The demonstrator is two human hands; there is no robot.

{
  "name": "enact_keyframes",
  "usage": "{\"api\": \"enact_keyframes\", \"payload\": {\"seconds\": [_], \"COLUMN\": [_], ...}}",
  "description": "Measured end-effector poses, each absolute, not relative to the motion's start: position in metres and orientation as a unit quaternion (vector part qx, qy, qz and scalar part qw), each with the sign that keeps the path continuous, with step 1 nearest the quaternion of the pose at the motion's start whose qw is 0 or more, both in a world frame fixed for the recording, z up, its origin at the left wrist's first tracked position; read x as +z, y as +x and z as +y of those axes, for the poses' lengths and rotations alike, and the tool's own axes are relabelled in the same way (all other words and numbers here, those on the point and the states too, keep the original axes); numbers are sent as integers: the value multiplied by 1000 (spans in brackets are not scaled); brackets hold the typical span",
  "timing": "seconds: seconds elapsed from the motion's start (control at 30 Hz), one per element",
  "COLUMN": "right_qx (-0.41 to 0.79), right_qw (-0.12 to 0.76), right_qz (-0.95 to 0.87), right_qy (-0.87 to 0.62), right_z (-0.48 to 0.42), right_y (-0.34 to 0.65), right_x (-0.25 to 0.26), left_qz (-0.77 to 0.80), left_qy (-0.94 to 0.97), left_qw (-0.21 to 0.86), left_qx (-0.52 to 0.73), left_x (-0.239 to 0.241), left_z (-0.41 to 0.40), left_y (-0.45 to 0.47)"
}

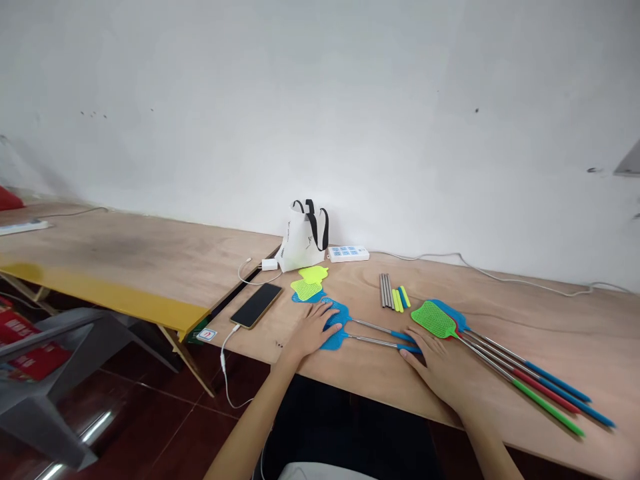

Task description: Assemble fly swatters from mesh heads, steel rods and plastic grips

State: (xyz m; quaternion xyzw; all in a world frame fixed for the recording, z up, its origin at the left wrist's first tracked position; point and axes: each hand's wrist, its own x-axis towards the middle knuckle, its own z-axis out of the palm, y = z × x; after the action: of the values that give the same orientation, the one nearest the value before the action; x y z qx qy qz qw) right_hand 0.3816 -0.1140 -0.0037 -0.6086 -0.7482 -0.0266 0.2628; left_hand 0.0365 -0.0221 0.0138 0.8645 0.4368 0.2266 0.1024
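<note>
Two blue fly swatters (331, 343) with thin metal shafts lie side by side in front of me, their blue handles pointing right. My left hand (311, 331) rests open with fingers spread on their flat heads. At the handle ends, my right hand (437, 365) lies open, its fingertips touching or very near them. Behind my left hand are loose yellow swatter heads (314, 274), partly covering a blue one. Several bare metal rods (387, 291) sit beside short yellow and blue handles (400, 299). Right of my right hand, a stack of swatters has a green swatter (434, 320) on top.
A black-screened phone (257, 306) on a white cable lies to the left. Behind it stand a white charger (269, 265), a white tote bag (301, 240) and a power strip (349, 253). Left is a second table (125, 253) with a yellow edge; a grey chair (95, 360) stands before it.
</note>
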Motion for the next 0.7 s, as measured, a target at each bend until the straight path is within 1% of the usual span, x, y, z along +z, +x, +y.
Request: {"api": "enact_keyframes", "payload": {"seconds": [0.17,0.27,0.43,0.7], "right_qx": [-14,-23,-78,-65], "right_qw": [238,234,260,278], "right_qz": [-693,-677,-685,-701], "right_qy": [-680,-697,-676,-653], "right_z": [-114,-115,-116,-116], "right_y": [405,410,407,405], "right_x": [-17,-22,-18,-10], "left_qz": [444,447,463,472], "left_qy": [860,855,843,844], "left_qw": [100,100,106,86], "left_qx": [232,242,253,241], "left_x": [12,12,15,16], "left_z": [-19,-17,-18,-22], "left_y": [36,36,37,40]}}
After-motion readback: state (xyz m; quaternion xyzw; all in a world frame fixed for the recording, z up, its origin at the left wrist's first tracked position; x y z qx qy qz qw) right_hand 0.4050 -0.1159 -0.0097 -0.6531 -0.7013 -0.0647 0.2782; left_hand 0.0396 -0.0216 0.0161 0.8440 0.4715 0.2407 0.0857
